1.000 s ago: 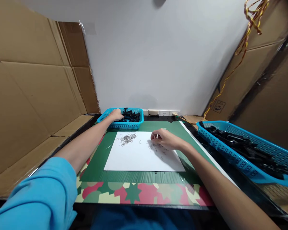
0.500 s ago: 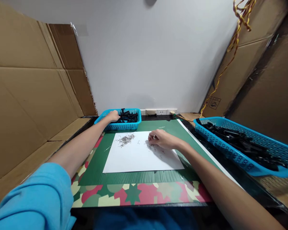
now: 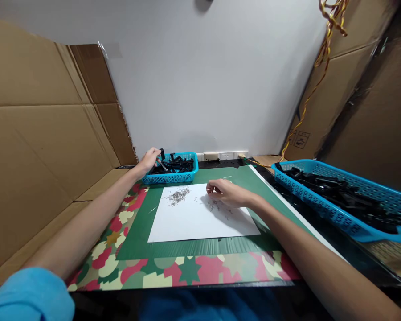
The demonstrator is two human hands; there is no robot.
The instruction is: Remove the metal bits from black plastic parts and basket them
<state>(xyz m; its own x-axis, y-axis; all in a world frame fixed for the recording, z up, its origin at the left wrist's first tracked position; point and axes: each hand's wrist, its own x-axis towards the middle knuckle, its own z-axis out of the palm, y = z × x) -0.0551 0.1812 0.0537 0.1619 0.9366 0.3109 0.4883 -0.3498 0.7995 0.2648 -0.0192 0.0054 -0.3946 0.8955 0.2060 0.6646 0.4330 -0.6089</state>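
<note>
My left hand [image 3: 150, 158] is raised just above the left rim of a small blue basket [image 3: 173, 177] of black plastic parts, fingers closed on one black part [image 3: 161, 156]. My right hand [image 3: 224, 192] rests on a white sheet of paper [image 3: 200, 218], fingers pinched together over a scatter of tiny metal pieces [image 3: 220, 206]; what they pinch is too small to make out. A denser heap of the same small metal pieces [image 3: 177, 196] lies on the paper's upper left.
The paper lies on a green mat [image 3: 137, 232] over a camouflage-patterned cover [image 3: 187, 269]. A large blue basket [image 3: 324, 200] of black parts stands at the right. Cardboard panels [image 3: 43, 133] wall in the left and right sides. Wall sockets [image 3: 225, 155] sit behind the mat.
My left hand has lifted out of the small basket toward its left rim, now holding a black part. My right hand has stayed on the paper.
</note>
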